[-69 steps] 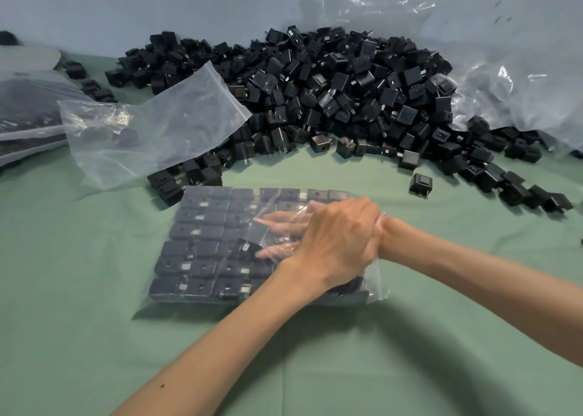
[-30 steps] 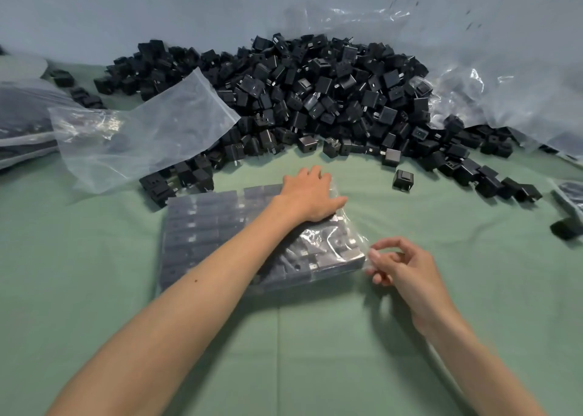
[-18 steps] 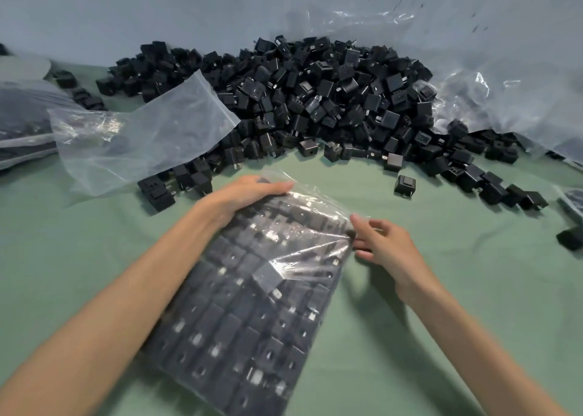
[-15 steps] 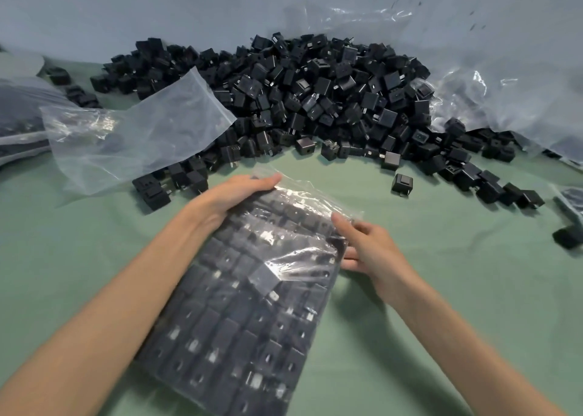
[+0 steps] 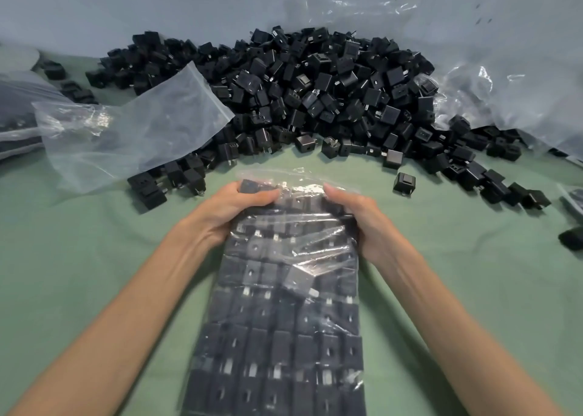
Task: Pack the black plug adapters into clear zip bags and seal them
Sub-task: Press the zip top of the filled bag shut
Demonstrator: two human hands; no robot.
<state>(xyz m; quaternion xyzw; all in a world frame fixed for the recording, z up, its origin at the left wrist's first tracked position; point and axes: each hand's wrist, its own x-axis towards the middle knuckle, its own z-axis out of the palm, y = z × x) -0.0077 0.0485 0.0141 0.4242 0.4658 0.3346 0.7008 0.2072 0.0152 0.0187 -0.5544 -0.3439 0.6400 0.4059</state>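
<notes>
Between the two forearms, the filled bag (image 5: 280, 305) lies lengthwise near to far on the green cloth (image 5: 79, 257), mouth toward the far adapter pile (image 5: 299, 100); left hand (image 5: 235, 213) and right hand (image 5: 359, 223) grip its far corners.

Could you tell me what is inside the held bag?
The bag holds rows of black plug adapters, one tilted on top. The left hand and right hand cover far corners; lower layers are hidden.

Single wide-angle view from head height, facing forward and down, close above the green table (image 5: 79, 273).
</notes>
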